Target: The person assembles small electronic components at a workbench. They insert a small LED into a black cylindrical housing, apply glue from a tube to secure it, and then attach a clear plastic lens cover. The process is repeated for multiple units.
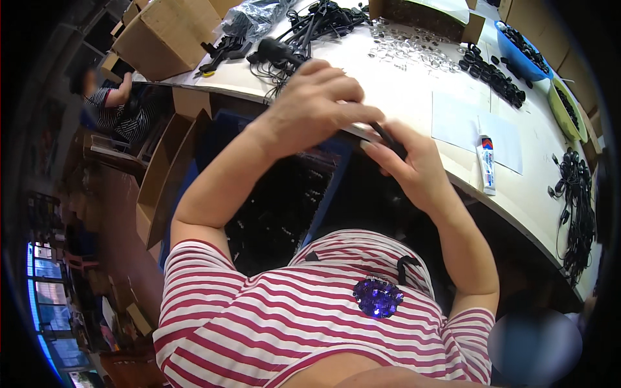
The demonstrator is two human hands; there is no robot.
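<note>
- The black rod (391, 140) is up between the two hands, just off the near edge of the counter (394, 97).
- The right hand (414, 158) grips it, fingers closed around its lower end.
- The left hand (317, 107), slightly blurred, has its fingers curled in at the rod's upper end; a black piece with a rounded head (275, 52) juts out beyond them, and whether the two are one piece I cannot tell.
- Right of the hands, a white tube (487, 167) lies partly on paper sheets (462, 123).
- Farther back are scattered clear discs (411, 52), black caps (495, 74), a blue bowl (515, 57) and a green bowl (560, 113), both holding black parts.
- Black cables (574, 207) lie bundled at far right.
- Back left stands a cardboard box (165, 42).
</note>
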